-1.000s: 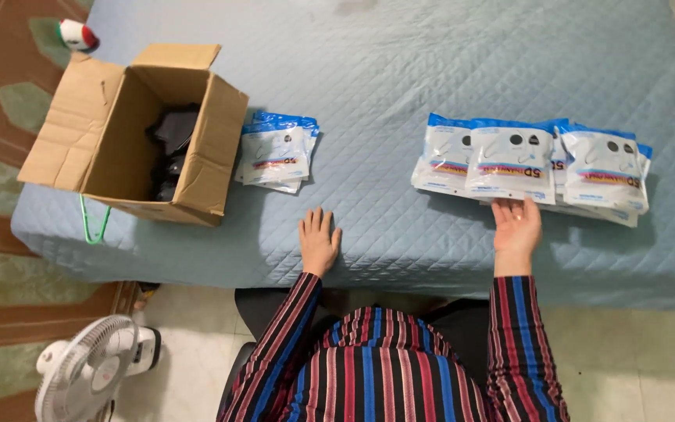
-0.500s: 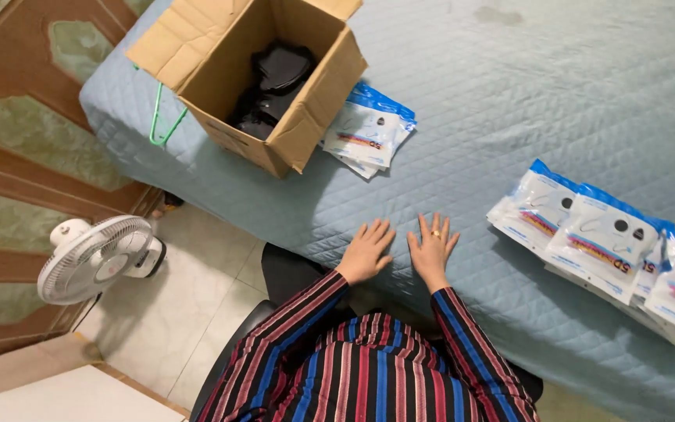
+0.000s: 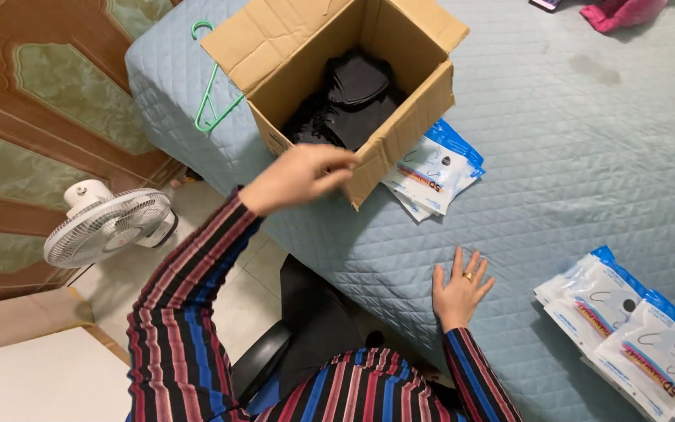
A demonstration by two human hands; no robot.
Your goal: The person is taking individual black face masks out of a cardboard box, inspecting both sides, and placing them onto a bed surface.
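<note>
My left hand [image 3: 304, 175] is raised at the near rim of an open cardboard box [image 3: 400, 133], fingers loosely curled, holding nothing that I can see. Inside the box lie several black face masks [image 3: 349, 94]. My right hand [image 3: 460, 287] rests flat on the blue quilted bed [image 3: 572, 156], fingers spread, a ring on one finger. A small stack of white-and-blue mask packets [image 3: 433, 170] lies right of the box. More such packets [image 3: 636, 336] lie at the bed's right edge, beyond my right hand.
A green clothes hanger [image 3: 211, 100] hangs off the bed corner by the box. A white floor fan [image 3: 105, 223] stands on the tiled floor at left, before a wooden door [image 3: 33, 117]. Pink cloth [image 3: 626, 12] lies at the far top right.
My left hand has lifted off the bed and moved up to the box's rim. My view has swung left toward the box. The right hand stays flat on the quilt.
</note>
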